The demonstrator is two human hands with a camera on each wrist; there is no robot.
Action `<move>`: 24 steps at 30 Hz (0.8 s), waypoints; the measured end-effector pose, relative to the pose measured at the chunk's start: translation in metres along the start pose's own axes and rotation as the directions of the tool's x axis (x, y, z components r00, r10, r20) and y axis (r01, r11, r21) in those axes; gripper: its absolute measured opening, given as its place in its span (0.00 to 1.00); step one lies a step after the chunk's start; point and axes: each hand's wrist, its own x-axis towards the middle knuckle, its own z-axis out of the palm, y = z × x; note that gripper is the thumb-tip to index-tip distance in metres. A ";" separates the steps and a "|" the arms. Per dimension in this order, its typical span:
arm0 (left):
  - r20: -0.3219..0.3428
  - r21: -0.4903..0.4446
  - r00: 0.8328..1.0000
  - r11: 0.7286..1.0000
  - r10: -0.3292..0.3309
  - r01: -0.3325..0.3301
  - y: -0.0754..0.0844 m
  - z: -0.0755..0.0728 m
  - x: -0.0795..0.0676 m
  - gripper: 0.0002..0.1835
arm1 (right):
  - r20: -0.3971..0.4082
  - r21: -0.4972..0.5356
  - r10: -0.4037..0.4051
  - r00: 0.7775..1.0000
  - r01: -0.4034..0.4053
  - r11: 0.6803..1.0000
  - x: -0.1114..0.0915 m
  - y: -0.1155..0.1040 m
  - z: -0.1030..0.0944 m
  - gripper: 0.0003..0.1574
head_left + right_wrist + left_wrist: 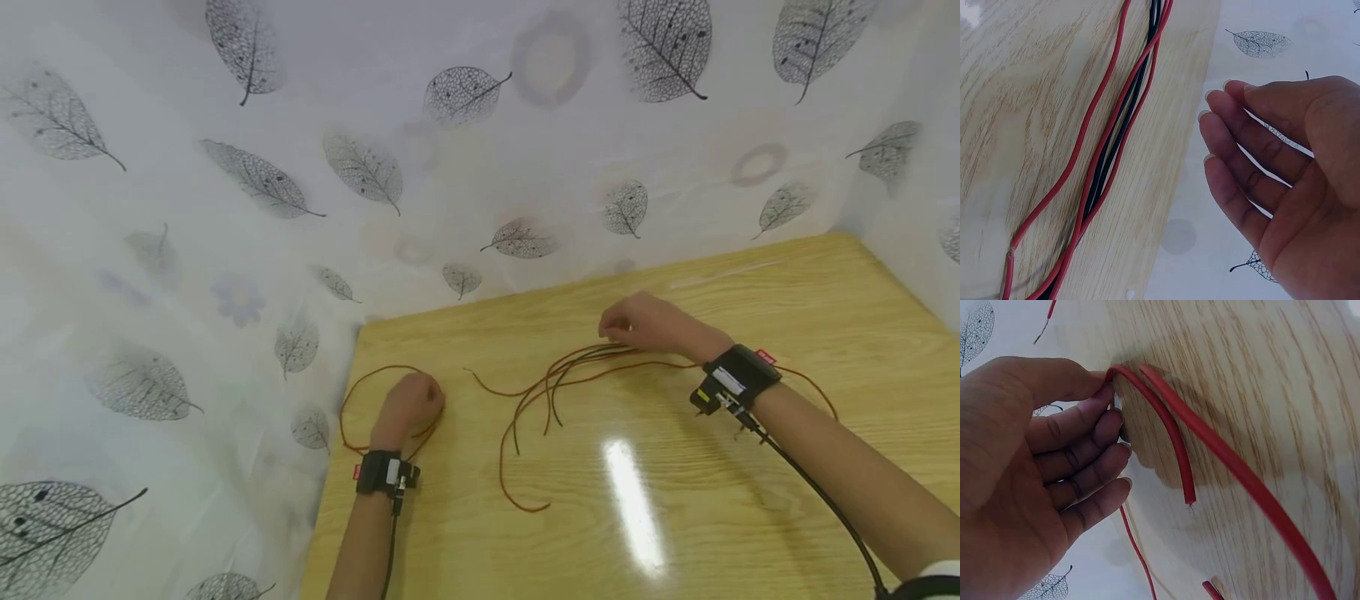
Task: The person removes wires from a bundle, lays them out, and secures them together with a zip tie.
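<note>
Between thumb and index finger, my left hand [408, 410] pinches a red electrical wire [1175, 437] near its end, where bare strands stick out of the insulation. A second stretch of red wire [1241, 469] runs close beside it over the wood. My right hand [648, 323] hovers near the far side of the table, its fingers loosely bent and nothing held in them. Below that hand lies a loose bundle of red wires [1067, 169] and black wires [1113, 137]. One red wire has a bare twisted spot [1012, 251] along its length.
The wires lie on a light wood-grain table [720, 467] with a bright light reflection on its surface. A white, leaf-patterned sheet [420, 200] hangs along the back and left edges. Each wrist wears a black strap with a camera, and cables [817, 492] trail from them.
</note>
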 end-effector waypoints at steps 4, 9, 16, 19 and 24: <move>0.024 0.039 0.996 0.996 -0.084 0.083 0.006 -0.001 0.002 0.22 | 0.011 0.017 0.003 1.000 -0.003 1.000 0.003 -0.002 0.003 0.05; 0.045 0.058 0.982 0.982 -0.185 0.182 0.014 -0.003 0.003 0.19 | 0.023 0.054 -0.004 1.000 0.002 0.999 0.008 -0.007 0.010 0.05; -0.022 -0.115 0.979 0.973 -0.202 0.199 0.019 -0.017 0.000 0.18 | 0.040 0.069 -0.088 0.995 0.085 0.994 0.029 -0.037 0.023 0.06; -0.099 -0.277 0.981 0.952 -0.166 0.133 0.024 -0.028 0.004 0.10 | 0.059 0.072 -0.142 0.988 0.138 0.988 0.045 -0.060 0.033 0.06; -0.121 -0.586 0.988 0.810 -0.101 0.011 0.038 -0.037 0.011 0.09 | 0.108 0.072 -0.174 0.979 0.167 0.983 0.073 -0.101 0.062 0.13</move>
